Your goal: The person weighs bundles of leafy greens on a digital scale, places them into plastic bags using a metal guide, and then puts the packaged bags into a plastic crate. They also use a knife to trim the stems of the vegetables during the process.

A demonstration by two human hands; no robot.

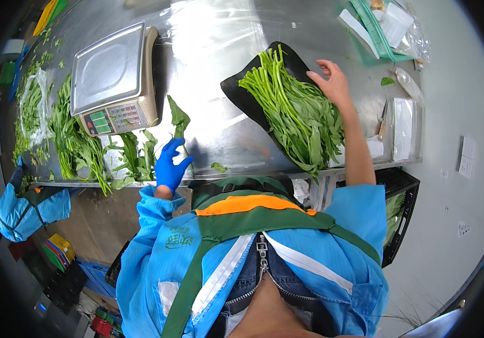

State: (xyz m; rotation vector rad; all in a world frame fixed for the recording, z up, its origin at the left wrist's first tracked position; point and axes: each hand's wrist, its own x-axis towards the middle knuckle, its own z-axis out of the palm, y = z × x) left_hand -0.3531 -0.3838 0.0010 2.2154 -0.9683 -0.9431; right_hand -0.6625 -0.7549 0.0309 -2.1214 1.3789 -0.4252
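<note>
My left hand (171,164), in a blue glove, is at the table's front edge. Its fingertips touch the base of a single green leaf (178,115), with thumb and forefinger apart. To the right, a bunch of leafy green vegetables (296,110) lies on a black sheet (248,99), cut stems facing away and leaves towards me. My bare right hand (332,83) hovers beside the far right of the bunch, fingers spread and thumb close to the sheet's edge. Whether the thumb touches the sheet is unclear.
A digital scale (109,76) stands left on the metal table (208,76). Loose greens (75,135) lie beside it. A knife (381,126), a clear tray (404,126) and a green basket (372,31) are right. Another person (35,211) works far left.
</note>
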